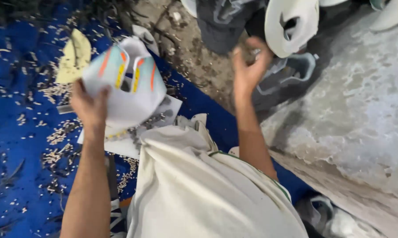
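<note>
Right now my left hand (89, 105) is raised over the blue sheet (13, 132), fingers closed around the lower edge of a white shoe upper (125, 83) with orange and yellow stripes and pale blue panels. The upper stands up out of my grip, its opening facing me, and it sits directly above and to the right of that hand. My right hand (247, 66) is lifted well apart from it, on the far side of my knee, palm toward me with fingers loosely spread and holding nothing. Just beyond its fingertips lies a heap of grey and white shoe uppers (291, 26) on the ground. A pale cloth (199, 189) covers my lap between both arms. Small light scraps (58, 154) litter the sheet under my left forearm.
</note>
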